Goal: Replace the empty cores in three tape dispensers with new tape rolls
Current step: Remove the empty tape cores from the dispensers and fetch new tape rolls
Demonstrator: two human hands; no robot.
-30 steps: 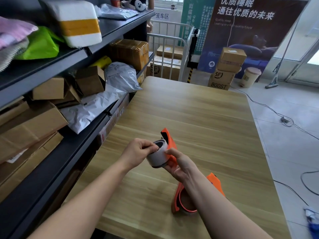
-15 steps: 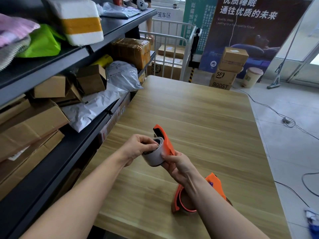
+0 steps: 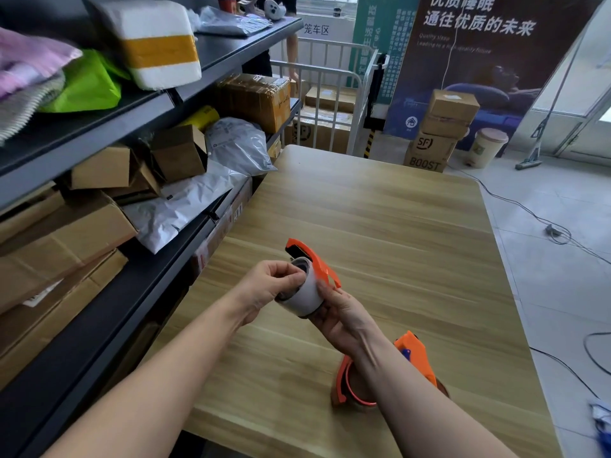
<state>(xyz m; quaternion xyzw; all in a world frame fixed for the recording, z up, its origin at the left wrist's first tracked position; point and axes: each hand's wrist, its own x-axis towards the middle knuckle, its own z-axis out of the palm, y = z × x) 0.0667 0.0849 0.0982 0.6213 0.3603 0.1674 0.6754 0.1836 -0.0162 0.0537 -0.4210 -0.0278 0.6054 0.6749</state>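
the surface (image 3: 380, 209) is light wood with long brown stripes. one orange tape dispenser (image 3: 413, 353) lies on its side on it at 5 o'clock, close to the near edge.

Open tabletop (image 3: 380, 209) ahead; shelving (image 3: 109, 312) left, dispenser (image 3: 415, 355) right.

An orange tape dispenser (image 3: 314, 263) is tilted above the desk (image 3: 380, 209), with a whitish roll (image 3: 302, 294) against it. A second orange dispenser (image 3: 414, 353) lies at five o'clock.
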